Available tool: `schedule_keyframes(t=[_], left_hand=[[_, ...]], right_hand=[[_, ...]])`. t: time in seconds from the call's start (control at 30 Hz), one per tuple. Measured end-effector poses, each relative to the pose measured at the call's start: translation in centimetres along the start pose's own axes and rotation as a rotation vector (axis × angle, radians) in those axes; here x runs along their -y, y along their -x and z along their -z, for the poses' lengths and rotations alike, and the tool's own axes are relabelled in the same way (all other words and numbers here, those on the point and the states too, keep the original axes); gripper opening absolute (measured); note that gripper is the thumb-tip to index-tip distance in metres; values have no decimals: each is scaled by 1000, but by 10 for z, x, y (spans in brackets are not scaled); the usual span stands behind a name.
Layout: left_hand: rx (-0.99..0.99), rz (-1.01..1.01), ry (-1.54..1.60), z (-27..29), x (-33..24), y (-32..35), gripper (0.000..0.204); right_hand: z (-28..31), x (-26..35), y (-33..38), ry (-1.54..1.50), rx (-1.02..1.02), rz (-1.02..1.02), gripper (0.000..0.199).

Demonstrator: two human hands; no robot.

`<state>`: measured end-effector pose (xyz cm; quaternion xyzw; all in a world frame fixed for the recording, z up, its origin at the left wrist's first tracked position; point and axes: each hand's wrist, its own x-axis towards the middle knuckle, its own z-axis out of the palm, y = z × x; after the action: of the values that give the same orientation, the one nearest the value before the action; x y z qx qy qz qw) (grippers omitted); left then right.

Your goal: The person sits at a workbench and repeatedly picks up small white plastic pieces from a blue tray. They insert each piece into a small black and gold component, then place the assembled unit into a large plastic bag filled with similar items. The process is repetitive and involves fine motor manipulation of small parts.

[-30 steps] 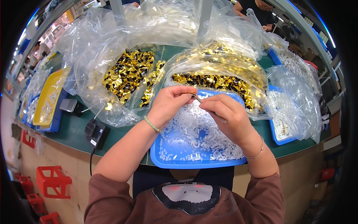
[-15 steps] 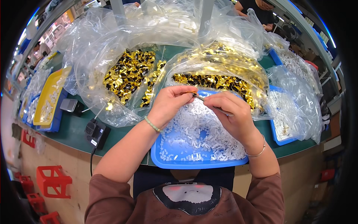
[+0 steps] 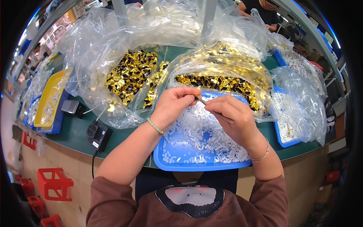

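While both hands meet above the blue tray (image 3: 166, 160), which rests at the near edge of the green surface (image 3: 75, 132) and holds a heap of small white parts (image 3: 196, 132), the left hand (image 3: 174, 106) arches over it with fingers (image 3: 189, 92) pinched on a tiny piece too small to identify. Opposite it, the right hand (image 3: 234, 121) closes its fingers around a thin metal tool (image 3: 211, 108), whose tip points toward the left fingertips. Just behind the tray lies a clear plastic bag (image 3: 223, 72) of gold-and-black pieces; a second clear bag (image 3: 128, 75) of the same pieces lies to its left. Further clear bags of white parts sit in a blue tray at far right (image 3: 298, 109). At far left a yellow tray (image 3: 49, 94) sits in a blue one. A small black box (image 3: 97, 134) with a cable stands near the left forearm
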<state>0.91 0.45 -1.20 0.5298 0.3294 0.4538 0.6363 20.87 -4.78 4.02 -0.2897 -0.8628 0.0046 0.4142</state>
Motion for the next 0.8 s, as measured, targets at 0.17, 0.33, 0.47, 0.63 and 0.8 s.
schedule_keyframes(t=[0.17,0.33,0.47,0.63,0.8], left_hand=[[19,-5,-131,2,0,0,23],[-31,58,113,-9,-8,3,27],[2,90,188,-3,-7,2,30],[0,116,159,-5,-9,3,31],[18,102,155,-4,-7,2,30]], right_hand=[[-3,4,1,-22,13,4,25],[-2,-3,1,26,-8,-19,25],[1,-2,-1,-51,-29,-52,21],[-1,-11,0,-123,-8,-103,20],[-2,-11,0,-177,-37,-137,19]])
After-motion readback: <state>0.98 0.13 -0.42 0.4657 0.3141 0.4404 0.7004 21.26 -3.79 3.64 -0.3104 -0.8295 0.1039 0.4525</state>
